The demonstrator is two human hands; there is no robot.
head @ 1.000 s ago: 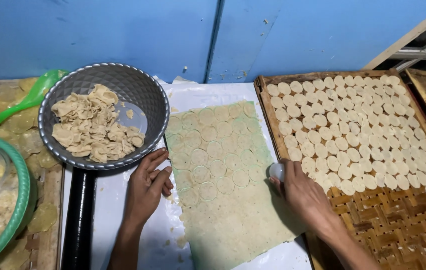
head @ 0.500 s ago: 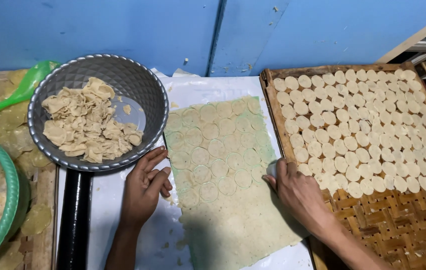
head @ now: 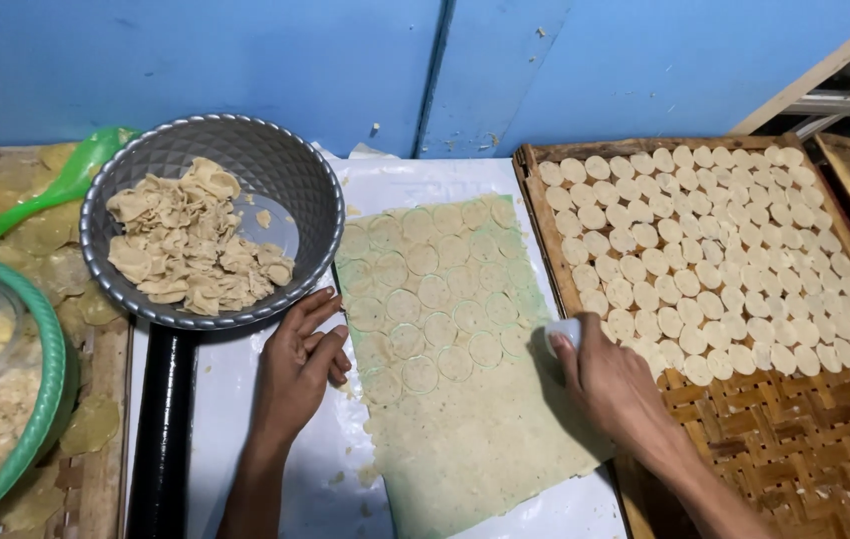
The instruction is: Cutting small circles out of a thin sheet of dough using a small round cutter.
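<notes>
A thin sheet of rolled dough (head: 465, 399) lies on a white board, its upper half marked with several cut circles. My right hand (head: 605, 384) is closed around a small round white cutter (head: 563, 333), pressed at the sheet's right edge. My left hand (head: 297, 364) rests flat on the board at the sheet's left edge, fingers together, holding nothing. A grey metal bowl (head: 300, 175) of dough scraps sits just above my left hand.
A woven bamboo tray (head: 774, 449) on the right holds several rows of cut dough discs (head: 724, 269). A black rolling pin (head: 163, 429) lies left of the board. A green basin (head: 41, 399) and green scoop (head: 56, 195) are at far left. Blue wall behind.
My right hand has shifted slightly up and right along the sheet's right edge, and the white cutter shows again at its fingertips. My left hand has stayed in place.
</notes>
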